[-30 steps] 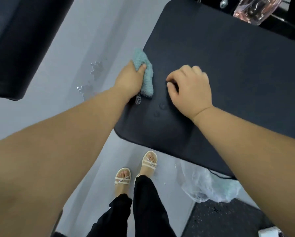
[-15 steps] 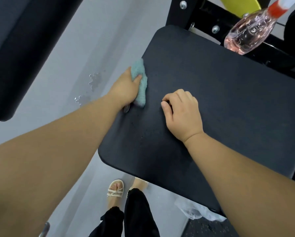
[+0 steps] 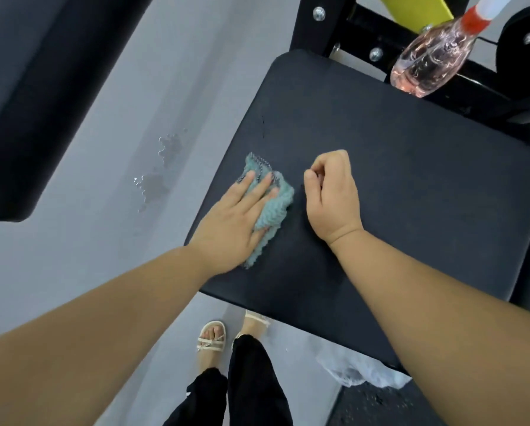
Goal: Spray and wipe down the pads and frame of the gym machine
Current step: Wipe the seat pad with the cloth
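Head view.

1. Left hand (image 3: 236,222): released, fingers straight and spread. The palm and fingers press flat on the cloth (image 3: 272,207). No finger curls round it.

2. Cloth: teal, ribbed, bunched. It lies on the pad (image 3: 411,179), near the pad's left edge. Part of it shows beyond my fingertips and part along the thumb side of my hand.

3. Right hand (image 3: 334,198): clenched into a loose fist, knuckles up, resting on the pad just right of the cloth. I see nothing held in it. It sits just beside the cloth; I cannot tell if they touch.

4. Pad: black, flat, with rounded corners. It fills the middle and right of the view. Both forearms reach over its near edge.

5. Frame (image 3: 312,29): black steel with silver bolts, at the far end of the pad. A yellow part (image 3: 417,7) shows behind it.

6. Bottle (image 3: 432,63): clear, with pink liquid, a red collar and a white head. It is tilted, at the pad's far right corner, over the frame. Well apart from both hands.

7. Second pad (image 3: 42,87): black, upper left, apart from the first.

8. Floor (image 3: 104,272): grey. Wet patches (image 3: 162,173) lie left of the pad.

9. Below the pad's near edge: my sandals (image 3: 211,336), black trousers (image 3: 251,388), and a clear plastic bag (image 3: 358,373) on the floor.
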Available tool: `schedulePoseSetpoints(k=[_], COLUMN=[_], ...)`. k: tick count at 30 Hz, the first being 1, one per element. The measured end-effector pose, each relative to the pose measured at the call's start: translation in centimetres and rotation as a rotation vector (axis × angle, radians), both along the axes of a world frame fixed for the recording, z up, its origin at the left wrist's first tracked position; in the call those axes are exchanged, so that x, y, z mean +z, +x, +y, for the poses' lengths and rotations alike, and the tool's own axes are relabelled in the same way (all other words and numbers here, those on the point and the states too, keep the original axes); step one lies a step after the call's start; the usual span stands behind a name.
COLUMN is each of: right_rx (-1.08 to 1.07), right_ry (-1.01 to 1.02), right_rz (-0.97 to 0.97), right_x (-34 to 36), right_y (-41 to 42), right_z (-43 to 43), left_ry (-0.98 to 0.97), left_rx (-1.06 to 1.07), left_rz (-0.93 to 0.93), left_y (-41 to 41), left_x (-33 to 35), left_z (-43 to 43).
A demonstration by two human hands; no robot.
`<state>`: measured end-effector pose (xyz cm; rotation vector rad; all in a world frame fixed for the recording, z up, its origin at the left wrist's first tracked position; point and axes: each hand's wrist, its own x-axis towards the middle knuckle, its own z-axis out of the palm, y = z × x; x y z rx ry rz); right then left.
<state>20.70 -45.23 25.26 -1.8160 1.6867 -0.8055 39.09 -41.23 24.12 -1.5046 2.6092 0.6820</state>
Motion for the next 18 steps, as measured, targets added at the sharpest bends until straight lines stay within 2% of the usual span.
schedulePoseSetpoints(k=[2,5,6,7,9,10,12,14,15,16,18], right_rx=[-0.020,0.029,0.058,0.080,0.084,0.070,0.041,0.027,0.044,0.090,0.227], right_ry=[0.041,0.106,0.111,0.109,0.103,0.103,0.076,-0.014,-0.047,-0.042,0.052], right_rz=[-0.019,0.029,0.054,0.068,0.047,0.023,0.030,0.132,0.202,0.295,0.569], right_x=[0.3,0.6,0.6,0.7,1.2,1.6,2.4,3.0,2.9,2.8,1.9], right_y=[-0.1,-0.1,-0.1,0.0,0.2,0.3,0.5,1.0,1.4,2.0,3.2], right_z=[-0.4,-0.3,-0.1,0.3,1.3,1.9,3.4,5.1,6.0,6.9,8.7], left_ry=[-0.015,0.191,0.198,0.176,0.142,0.199,0.408,0.601,0.643,0.635,0.497], left_rx=[0.105,0.511,0.597,0.628,0.531,0.472,0.517,0.757,0.912,1.052,1.173], left_rz=[-0.014,-0.006,-0.026,-0.018,0.060,0.143,0.476,0.914,1.071,1.129,0.983], left_y=[2.1,0.1,-1.6,-3.4,-6.9,-7.8,-7.7,-5.8,-4.6,-3.2,-1.4], left_x=[-0.1,1.0,1.4,1.7,2.2,2.6,3.2,5.0,5.8,6.3,6.8], left_z=[1.3,1.8,1.8,2.1,3.3,3.9,4.1,3.7,3.5,3.3,3.3])
